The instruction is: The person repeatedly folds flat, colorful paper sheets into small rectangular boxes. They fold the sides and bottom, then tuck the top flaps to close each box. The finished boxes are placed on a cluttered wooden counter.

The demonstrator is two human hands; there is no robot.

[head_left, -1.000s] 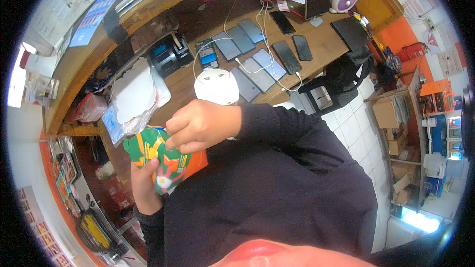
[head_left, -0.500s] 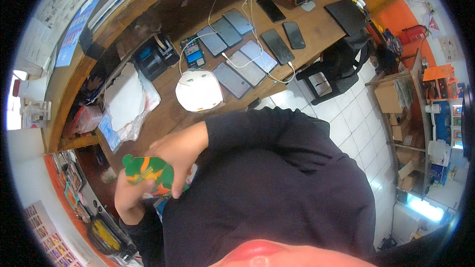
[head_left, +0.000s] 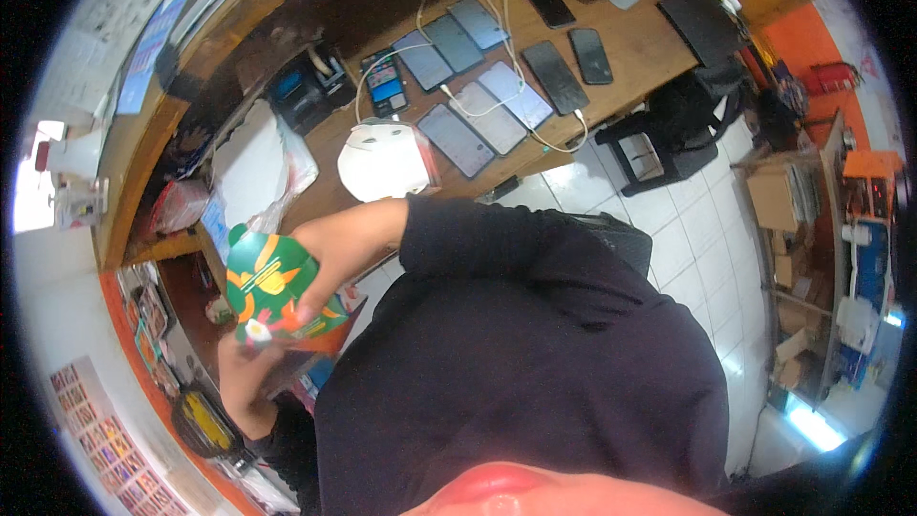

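A green printed card piece [head_left: 272, 272], perhaps an envelope or small box, with orange and yellow shapes and a white flower, is held in front of me at the left. It has a small rounded tab at its upper end. My right hand [head_left: 344, 253] reaches across and grips its right side, thumb on the printed face. My left hand [head_left: 250, 377] is at its lower edge, fingers mostly hidden behind it and blurred. An orange-red part shows under its lower right end.
A wooden desk [head_left: 630, 48] holds several phones [head_left: 457, 139], white cables, a white rounded object [head_left: 382, 164] and a black device [head_left: 310, 91]. White paper in plastic [head_left: 250, 167] lies left. A black chair [head_left: 659, 148] stands on the tiled floor, with shelves [head_left: 793, 258] at the right.
The green piece has turned, so more of its printed face shows. My left hand has slid from its left side down to its lower edge. The whole view has shifted slightly.
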